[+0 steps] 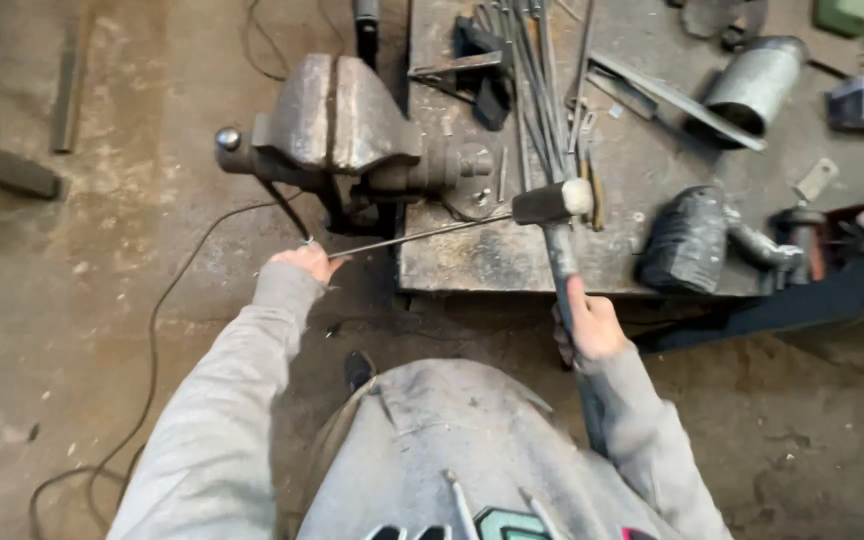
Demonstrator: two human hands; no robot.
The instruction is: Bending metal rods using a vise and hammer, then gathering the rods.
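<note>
Over a dirt floor [72, 300], hands grip rod [412, 237] and hammer [552, 205] at steel bench [632, 160].

Metal workshop. Heavy steel bench [512, 255], scarred and dusty; big iron vise [337, 125] bolted at edge. Bundle of thin rods [537, 80], flat bars, pipe section [757, 85] strewn on top. Hammer [552, 205] over bench. Stained concrete floor [72, 270], cable [157, 330] trailing.

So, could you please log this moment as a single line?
left hand: grips thin metal rod | right hand: holds hammer, head on rod | rod lies on steel workbench | bench vise: beside
</note>
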